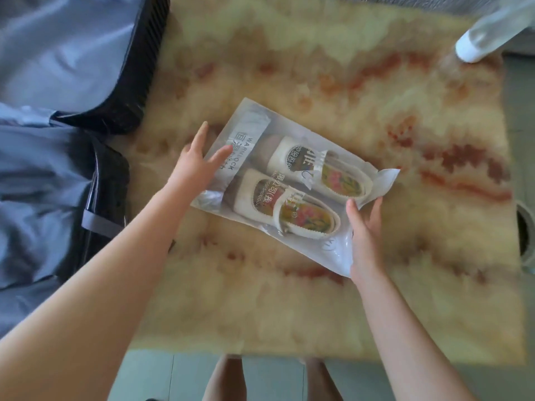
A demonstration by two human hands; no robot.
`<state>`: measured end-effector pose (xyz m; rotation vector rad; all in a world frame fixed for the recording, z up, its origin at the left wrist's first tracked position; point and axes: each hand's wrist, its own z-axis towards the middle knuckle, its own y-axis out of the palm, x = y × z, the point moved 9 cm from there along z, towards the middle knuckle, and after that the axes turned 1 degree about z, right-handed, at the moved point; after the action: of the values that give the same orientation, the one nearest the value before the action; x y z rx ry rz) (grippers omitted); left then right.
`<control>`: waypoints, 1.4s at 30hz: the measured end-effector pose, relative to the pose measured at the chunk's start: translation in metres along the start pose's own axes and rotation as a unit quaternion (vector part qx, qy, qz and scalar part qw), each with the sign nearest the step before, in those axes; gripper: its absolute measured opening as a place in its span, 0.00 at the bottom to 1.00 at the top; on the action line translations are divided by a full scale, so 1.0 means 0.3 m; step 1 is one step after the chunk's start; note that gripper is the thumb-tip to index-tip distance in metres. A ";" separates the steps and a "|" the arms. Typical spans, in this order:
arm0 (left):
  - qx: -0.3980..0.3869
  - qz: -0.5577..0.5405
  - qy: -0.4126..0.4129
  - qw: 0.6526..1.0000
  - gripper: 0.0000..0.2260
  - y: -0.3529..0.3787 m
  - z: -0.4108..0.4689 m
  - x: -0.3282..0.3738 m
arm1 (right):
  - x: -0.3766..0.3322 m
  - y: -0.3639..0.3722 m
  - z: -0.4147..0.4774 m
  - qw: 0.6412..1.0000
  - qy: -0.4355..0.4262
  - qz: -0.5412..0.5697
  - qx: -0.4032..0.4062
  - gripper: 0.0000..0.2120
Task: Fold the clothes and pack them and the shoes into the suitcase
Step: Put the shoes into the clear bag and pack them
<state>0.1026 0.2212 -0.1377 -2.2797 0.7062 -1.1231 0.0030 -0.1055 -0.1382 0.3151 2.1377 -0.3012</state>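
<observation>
**Lifting the bagged shoes toward the open suitcase**

Reaching down with both hands, I have the shoes [301,192] sealed in a clear plastic bag [249,123] lying near the middle of the rug [376,285], with the open suitcase [121,91] just off the rug's left edge.

My left hand [194,166] is spread open, fingers splayed, its fingers over the bag's left end near the printed strip; I cannot tell whether it presses down yet. My right hand [364,227] is also open, thumb and fingers laid along the bag's near right edge, not closed on anything I can see.

To do this well, I judge I should slide fingers under both ends and lift the bag level, since the film looks slippery and the two shoes could slide to one end if it tips. Pinching only the loose flap at the right corner risks the weight swinging. I would then carry it low across to the suitcase, whose blue-grey lining [58,53] is visible.

Readable writing: "WARMLOCK" on the bag's strip, beside Chinese characters I cannot make out fully. The insoles carry round labels and more characters, too blurred to read.
</observation>
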 end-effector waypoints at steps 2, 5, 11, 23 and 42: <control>-0.048 0.034 -0.018 0.998 0.34 0.063 0.032 0.003 | 0.003 0.008 0.009 1.000 0.018 0.010 -0.010 0.39; -0.043 0.015 -0.006 0.999 0.35 0.099 0.032 0.009 | 0.003 0.022 0.005 1.000 -0.004 -0.003 -0.008 0.39; -0.051 -0.042 0.045 0.997 0.29 0.118 -0.036 -0.029 | -0.060 0.066 -0.022 0.985 -0.091 -0.143 0.024 0.35; 0.100 -0.078 0.056 0.990 0.13 -0.196 -0.261 -0.124 | -0.180 0.238 -0.293 0.964 -0.156 -0.209 0.045 0.33; 0.297 -0.120 -0.064 0.945 0.12 -1.152 -0.624 -0.703 | -0.373 1.087 -0.954 0.947 -0.242 -0.181 -0.105 0.30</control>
<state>-0.0827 0.5740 0.0625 -1.9136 0.0142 -1.0949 -0.0478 0.2828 0.0799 -0.2613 1.7060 -0.3178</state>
